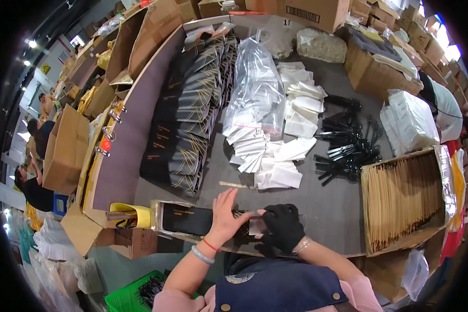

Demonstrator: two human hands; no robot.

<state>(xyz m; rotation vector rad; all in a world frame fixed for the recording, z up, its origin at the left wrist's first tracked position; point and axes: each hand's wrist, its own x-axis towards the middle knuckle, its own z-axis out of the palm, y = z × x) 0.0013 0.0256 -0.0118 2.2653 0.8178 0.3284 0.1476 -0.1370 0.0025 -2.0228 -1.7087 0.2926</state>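
Note:
My left hand (pixel 225 216) is bare, with a red string and a pale bangle at the wrist. It lies flat on a long black packet (pixel 187 219) near the table's front edge. My right hand (pixel 282 226), in a black glove, grips the right end of that packet, where a small shiny clear piece (pixel 256 224) shows between both hands. A row of several black packets with gold lines (pixel 192 114) runs up the table to the left. White paper sleeves (pixel 281 156) and black plastic cutlery (pixel 346 148) lie in the middle.
A clear plastic bag (pixel 255 88) stands above the white sleeves. A cardboard box of tan wooden sticks (pixel 405 200) sits at right. A yellow holder (pixel 130 214) is at the left edge. Cardboard boxes (pixel 317 13) ring the table. People work at far left (pixel 36 182).

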